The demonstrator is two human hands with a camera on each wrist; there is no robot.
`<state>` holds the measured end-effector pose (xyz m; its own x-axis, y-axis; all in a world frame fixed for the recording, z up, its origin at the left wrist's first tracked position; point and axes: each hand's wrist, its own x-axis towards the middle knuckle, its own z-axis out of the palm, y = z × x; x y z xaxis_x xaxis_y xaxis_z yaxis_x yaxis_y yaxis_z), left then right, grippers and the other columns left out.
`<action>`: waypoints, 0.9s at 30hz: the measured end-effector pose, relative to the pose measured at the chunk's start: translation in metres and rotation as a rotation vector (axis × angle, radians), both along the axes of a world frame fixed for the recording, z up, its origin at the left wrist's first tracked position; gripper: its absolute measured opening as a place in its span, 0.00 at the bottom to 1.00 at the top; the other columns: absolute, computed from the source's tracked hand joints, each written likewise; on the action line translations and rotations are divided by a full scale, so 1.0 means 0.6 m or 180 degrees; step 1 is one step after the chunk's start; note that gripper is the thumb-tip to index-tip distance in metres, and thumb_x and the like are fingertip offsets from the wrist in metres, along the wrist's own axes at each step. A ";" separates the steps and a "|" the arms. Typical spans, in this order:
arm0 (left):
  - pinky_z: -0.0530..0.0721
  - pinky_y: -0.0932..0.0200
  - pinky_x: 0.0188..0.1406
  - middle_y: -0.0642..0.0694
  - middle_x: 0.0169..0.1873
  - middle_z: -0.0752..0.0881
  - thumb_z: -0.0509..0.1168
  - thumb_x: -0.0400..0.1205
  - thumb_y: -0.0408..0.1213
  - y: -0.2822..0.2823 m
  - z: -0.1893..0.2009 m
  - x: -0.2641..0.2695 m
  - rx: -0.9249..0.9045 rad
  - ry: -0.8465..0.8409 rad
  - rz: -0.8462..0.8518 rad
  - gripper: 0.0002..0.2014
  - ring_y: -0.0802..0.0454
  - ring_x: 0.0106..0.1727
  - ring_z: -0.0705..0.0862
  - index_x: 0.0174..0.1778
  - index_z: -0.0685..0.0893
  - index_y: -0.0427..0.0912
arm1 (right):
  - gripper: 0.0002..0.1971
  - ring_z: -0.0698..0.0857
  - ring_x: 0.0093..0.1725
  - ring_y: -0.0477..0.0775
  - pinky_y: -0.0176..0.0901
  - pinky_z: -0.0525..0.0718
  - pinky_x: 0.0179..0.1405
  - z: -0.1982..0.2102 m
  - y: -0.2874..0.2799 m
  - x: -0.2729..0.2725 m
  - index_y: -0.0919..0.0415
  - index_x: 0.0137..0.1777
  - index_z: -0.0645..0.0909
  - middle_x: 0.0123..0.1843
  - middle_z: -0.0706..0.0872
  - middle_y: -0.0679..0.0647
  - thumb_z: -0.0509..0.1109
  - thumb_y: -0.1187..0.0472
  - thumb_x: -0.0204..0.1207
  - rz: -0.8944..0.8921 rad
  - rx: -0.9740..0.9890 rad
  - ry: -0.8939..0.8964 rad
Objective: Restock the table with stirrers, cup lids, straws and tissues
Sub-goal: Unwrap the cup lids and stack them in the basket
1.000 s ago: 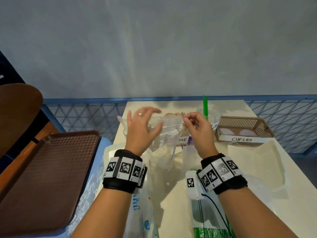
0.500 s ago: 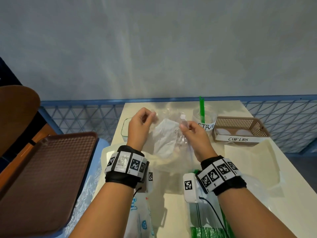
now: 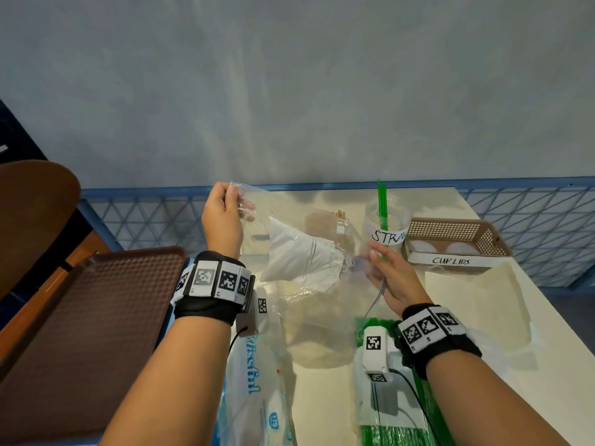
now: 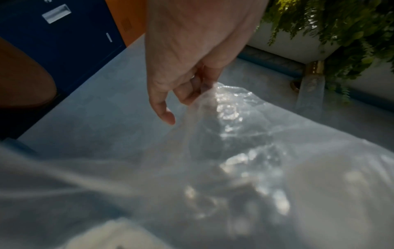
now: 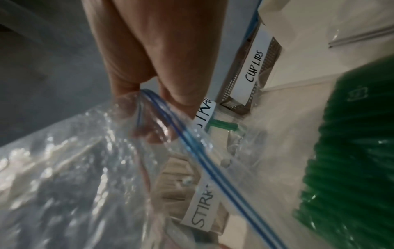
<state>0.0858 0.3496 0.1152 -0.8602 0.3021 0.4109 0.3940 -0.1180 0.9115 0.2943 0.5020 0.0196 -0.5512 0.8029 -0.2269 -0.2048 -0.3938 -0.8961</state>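
Pinching a corner of a clear zip bag (image 3: 289, 239) between thumb and fingers, the left hand (image 3: 223, 217) holds it raised above the tabletop (image 3: 502, 333). The right hand (image 3: 391, 276) grips the opposite end, its fingers curled around the blue zip strip (image 5: 192, 148) (the wrist view shows this plainly). Stretched between the two hands, the bag carries a white folded packet (image 3: 299, 255), too blurred to identify. Just beyond the right hand stands a clear cup (image 3: 386, 225) labelled for straws, with a green straw (image 3: 382, 207) upright in it. Right of that cup sits a brown basket (image 3: 457, 243) labelled CUP LIDS. A stirrer holder (image 3: 335, 226) shows through the bag between the hands. Under the right wrist lies a pack of green straws (image 3: 392, 434); near the left forearm lies a tissue pack (image 3: 257, 397).
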 end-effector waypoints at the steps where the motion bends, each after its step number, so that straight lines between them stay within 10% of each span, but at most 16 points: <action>1: 0.74 0.74 0.22 0.56 0.23 0.78 0.53 0.87 0.31 0.000 0.001 0.001 -0.0046 0.0070 0.0044 0.17 0.67 0.21 0.77 0.32 0.72 0.47 | 0.11 0.85 0.40 0.44 0.31 0.85 0.37 0.001 -0.001 0.000 0.56 0.56 0.80 0.43 0.86 0.51 0.62 0.70 0.80 -0.0036 0.0178 -0.0081; 5: 0.73 0.73 0.25 0.53 0.27 0.77 0.54 0.86 0.32 0.009 0.000 0.004 -0.0182 0.0305 -0.0227 0.16 0.67 0.23 0.75 0.33 0.74 0.49 | 0.12 0.80 0.61 0.59 0.44 0.77 0.54 -0.003 0.000 -0.005 0.57 0.54 0.79 0.58 0.80 0.54 0.70 0.70 0.74 -0.0089 0.1310 -0.1129; 10: 0.78 0.66 0.36 0.52 0.31 0.82 0.56 0.85 0.31 0.026 0.015 0.020 -0.0965 0.1001 -0.1612 0.13 0.61 0.28 0.78 0.39 0.77 0.50 | 0.36 0.61 0.76 0.49 0.47 0.60 0.74 0.066 -0.010 -0.033 0.44 0.75 0.66 0.78 0.61 0.52 0.78 0.56 0.68 0.0308 0.3500 -0.1433; 13: 0.78 0.68 0.40 0.52 0.33 0.83 0.56 0.85 0.29 0.033 0.031 0.030 -0.1301 0.1266 -0.2055 0.14 0.60 0.31 0.79 0.39 0.78 0.52 | 0.26 0.63 0.77 0.50 0.59 0.53 0.78 0.093 -0.006 -0.052 0.44 0.68 0.76 0.78 0.66 0.48 0.76 0.49 0.69 0.0805 0.4216 -0.1945; 18: 0.76 0.68 0.36 0.56 0.31 0.80 0.57 0.84 0.29 0.023 0.048 0.004 -0.0857 0.1370 -0.1041 0.09 0.63 0.27 0.76 0.42 0.78 0.46 | 0.05 0.85 0.56 0.52 0.67 0.60 0.76 0.056 0.012 -0.035 0.53 0.44 0.86 0.47 0.88 0.42 0.72 0.53 0.73 0.0692 0.3798 -0.2088; 23: 0.76 0.61 0.37 0.54 0.29 0.80 0.57 0.85 0.32 0.027 0.040 0.024 -0.1311 0.1431 -0.1490 0.08 0.59 0.28 0.75 0.45 0.80 0.42 | 0.21 0.82 0.58 0.42 0.50 0.72 0.71 0.096 -0.010 -0.049 0.48 0.61 0.80 0.57 0.84 0.39 0.74 0.45 0.68 0.1099 0.3723 -0.1392; 27: 0.78 0.58 0.41 0.51 0.34 0.85 0.60 0.84 0.41 0.025 0.050 0.040 -0.1523 0.1238 -0.1732 0.02 0.54 0.32 0.82 0.50 0.77 0.49 | 0.03 0.88 0.44 0.49 0.43 0.84 0.53 0.137 -0.021 -0.063 0.53 0.46 0.84 0.41 0.88 0.48 0.71 0.62 0.76 0.0725 0.3449 -0.0874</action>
